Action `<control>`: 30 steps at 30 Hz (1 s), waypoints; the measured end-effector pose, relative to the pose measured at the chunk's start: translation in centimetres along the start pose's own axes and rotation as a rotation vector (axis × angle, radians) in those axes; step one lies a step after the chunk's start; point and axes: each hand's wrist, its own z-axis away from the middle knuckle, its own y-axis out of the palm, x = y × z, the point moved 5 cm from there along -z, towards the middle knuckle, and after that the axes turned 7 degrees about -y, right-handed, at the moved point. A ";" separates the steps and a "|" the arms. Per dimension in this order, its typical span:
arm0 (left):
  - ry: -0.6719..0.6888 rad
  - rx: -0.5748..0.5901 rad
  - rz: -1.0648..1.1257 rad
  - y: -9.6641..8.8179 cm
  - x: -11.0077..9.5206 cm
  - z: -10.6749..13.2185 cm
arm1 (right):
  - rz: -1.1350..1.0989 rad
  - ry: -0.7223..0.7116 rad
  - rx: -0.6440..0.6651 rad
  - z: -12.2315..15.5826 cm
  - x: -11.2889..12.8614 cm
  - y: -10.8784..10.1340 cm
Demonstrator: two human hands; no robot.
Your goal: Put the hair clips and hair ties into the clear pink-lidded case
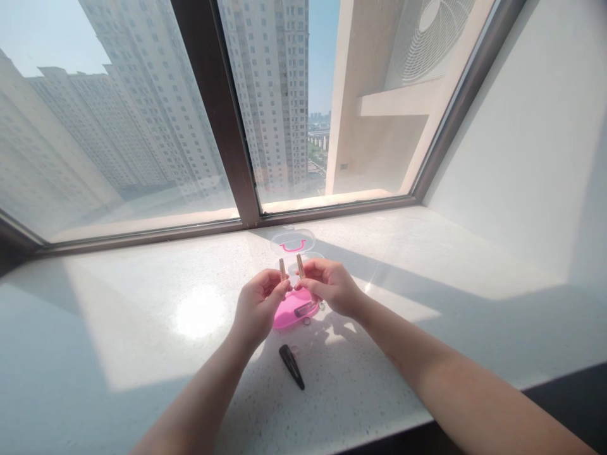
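Note:
Between the thumb and fingers of my left hand [256, 309] a small gold-brown hair clip [282, 268] points upward. My right hand [337, 288] pinches a similar upright hair clip [300, 264], a short gap away from the first. Below and behind both hands lies a pink case [286, 315], partly covered by my fingers. A dark hair clip [303, 309] rests on its pink surface. Behind the hands stands a clear lid [298, 235] with a pink handle [294, 247]. Closer to me, a black snap hair clip [291, 366] lies on the sill.
Small hair ties [306, 321] lie by the case's front edge, and a faint pinkish one [294, 350] sits beside the black clip. The speckled white sill [156, 354] runs up to a brown window frame [237, 126]. A white wall [531, 139] rises on the right.

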 end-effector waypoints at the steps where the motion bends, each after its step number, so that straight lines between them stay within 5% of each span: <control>1: -0.002 -0.001 0.004 0.0 0.0 0.0 | 0.002 0.000 0.000 0.0 0.0 0.0; 30: 0.009 0.007 -0.044 0.0 0.5 0.0 | -0.001 -0.025 0.021 0.0 0.0 0.0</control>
